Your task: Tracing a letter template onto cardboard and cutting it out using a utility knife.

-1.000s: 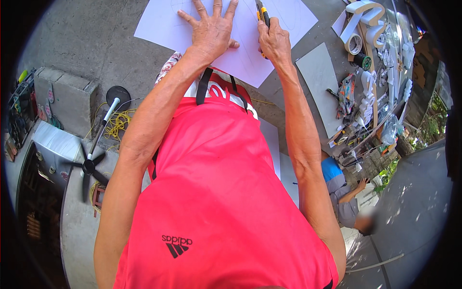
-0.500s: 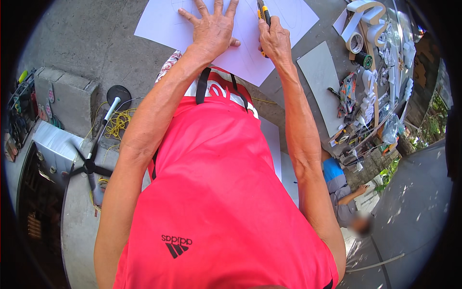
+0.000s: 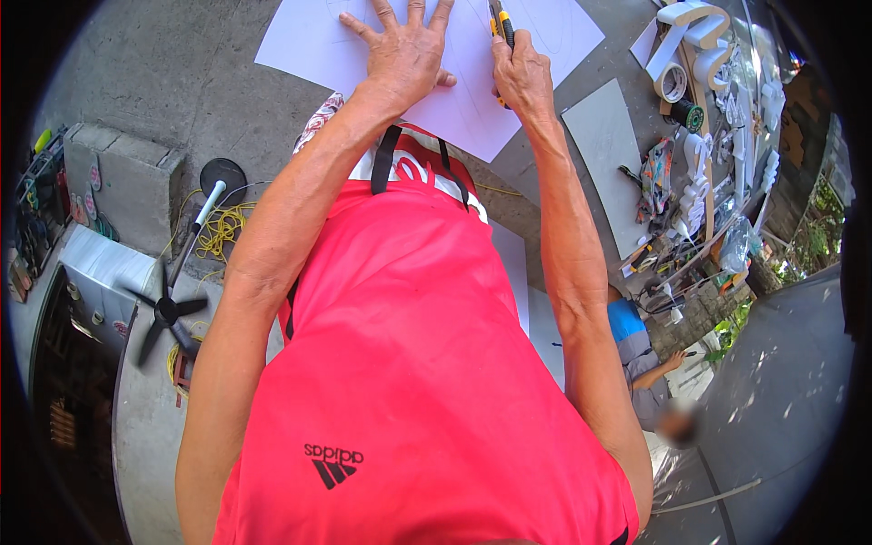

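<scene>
Starting far left, a black fan [image 3: 167, 311] stands beside a tangle of yellow cord [image 3: 218, 238], both well apart from the action. Across to the left hand [image 3: 404, 59], and it's palm down, fingers spread wide, thumb out to the right, flat on the white sheet [image 3: 463, 113] between that sheet's left corner and its bottom corner. Faint drawn lines (thin ones, easy to miss) run over the paper on both sides of the fingers.

Moving right, here's the yellow-and-black utility knife [image 3: 500, 30], above the sheet's lower right edge, just beyond the bottom corner. The right hand [image 3: 524, 77] has it, fingers curled round the handle, thumb along its left side. The knife's long axis runs nearly up and down the view, upper end leaning slightly left, so it lies up and to the left of that hand's knuckles. The right hand is plainly the nearer one; the left sits across a strip of bare paper, apart from the tool. Whether the blade touches paper, one cannot tell.

Farther right, a pale grey panel [image 3: 604, 154] lies near the right forearm, with a roll of tape [image 3: 672, 82] beyond.
</scene>
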Available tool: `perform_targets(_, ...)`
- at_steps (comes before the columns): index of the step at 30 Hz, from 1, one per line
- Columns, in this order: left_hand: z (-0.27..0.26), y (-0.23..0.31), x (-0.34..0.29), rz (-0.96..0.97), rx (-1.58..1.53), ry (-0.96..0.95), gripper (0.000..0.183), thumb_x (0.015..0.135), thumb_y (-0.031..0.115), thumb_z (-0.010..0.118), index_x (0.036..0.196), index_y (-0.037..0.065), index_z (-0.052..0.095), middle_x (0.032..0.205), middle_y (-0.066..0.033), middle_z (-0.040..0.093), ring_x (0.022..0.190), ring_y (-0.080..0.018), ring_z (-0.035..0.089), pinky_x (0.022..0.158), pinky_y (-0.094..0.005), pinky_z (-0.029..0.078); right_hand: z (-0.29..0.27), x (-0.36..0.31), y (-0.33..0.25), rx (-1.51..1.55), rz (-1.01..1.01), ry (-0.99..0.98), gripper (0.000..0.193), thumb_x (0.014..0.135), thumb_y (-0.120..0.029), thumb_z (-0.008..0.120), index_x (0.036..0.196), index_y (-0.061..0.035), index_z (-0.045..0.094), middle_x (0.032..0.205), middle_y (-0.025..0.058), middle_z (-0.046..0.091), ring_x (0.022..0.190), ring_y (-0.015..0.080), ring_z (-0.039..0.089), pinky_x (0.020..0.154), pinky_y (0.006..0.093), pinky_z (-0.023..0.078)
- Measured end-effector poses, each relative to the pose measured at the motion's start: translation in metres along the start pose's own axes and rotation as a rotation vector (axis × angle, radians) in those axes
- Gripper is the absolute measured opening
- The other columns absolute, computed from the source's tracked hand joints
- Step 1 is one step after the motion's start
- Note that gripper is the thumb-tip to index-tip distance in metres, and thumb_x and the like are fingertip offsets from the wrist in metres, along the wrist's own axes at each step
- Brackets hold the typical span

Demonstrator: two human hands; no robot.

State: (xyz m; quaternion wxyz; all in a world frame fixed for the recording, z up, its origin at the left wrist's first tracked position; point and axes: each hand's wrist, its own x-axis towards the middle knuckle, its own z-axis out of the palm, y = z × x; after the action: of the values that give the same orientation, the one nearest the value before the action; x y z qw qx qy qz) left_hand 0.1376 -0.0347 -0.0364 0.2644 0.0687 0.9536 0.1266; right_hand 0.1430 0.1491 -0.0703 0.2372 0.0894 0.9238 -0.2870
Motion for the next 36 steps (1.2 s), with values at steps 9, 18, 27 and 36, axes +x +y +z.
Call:
perform_targets(9,-0.005,0.002,0.001,-0.007,0.007,-0.026,0.121,0.063,0.049,0.091,0.162,0.024,0.025,0.169,-0.0246,0.003,0.146,-0.0656,0.0,0.098,-0.0902,0.017,-0.01,0.005,-0.005,-0.007,-0.02,-0.065,0.037,0.106,-0.036,0.046,0.099,0.0007,0.049,0.065,0.0138,0.064,0.05,0.0243,0.067,0.044,0.0373,0.054)
perform_targets(18,-0.007,0.003,0.002,-0.015,0.004,-0.05,0.116,0.063,0.046,0.092,0.16,0.034,0.029,0.169,-0.0235,0.003,0.145,-0.067,0.001,0.097,-0.0906,0.018,-0.026,0.001,-0.036,-0.117,0.053,-0.142,0.039,0.105,-0.033,0.043,0.105,0.0047,0.054,0.068,0.0215,0.068,0.058,0.0347,0.07,0.065,0.0481,0.057)
perform_targets(27,-0.004,0.002,-0.005,0.008,-0.032,0.046,0.114,0.061,0.043,0.093,0.158,0.032,0.034,0.168,-0.0241,0.007,0.146,-0.0659,0.003,0.098,-0.0905,0.018,-0.029,-0.002,-0.043,-0.195,0.018,-0.15,0.037,0.104,-0.03,0.042,0.104,0.0051,0.054,0.072,0.0251,0.069,0.063,0.0385,0.071,0.068,0.0505,0.057)
perform_targets(36,0.003,0.001,0.0,-0.006,-0.066,0.063,0.115,0.058,0.042,0.094,0.157,0.03,0.037,0.168,-0.024,0.01,0.146,-0.0655,0.003,0.098,-0.0911,0.015,-0.018,0.006,-0.008,-0.397,-0.179,-0.034,0.036,0.108,-0.035,0.043,0.099,-0.0009,0.05,0.063,0.0163,0.065,0.05,0.0291,0.067,0.052,0.0434,0.056)
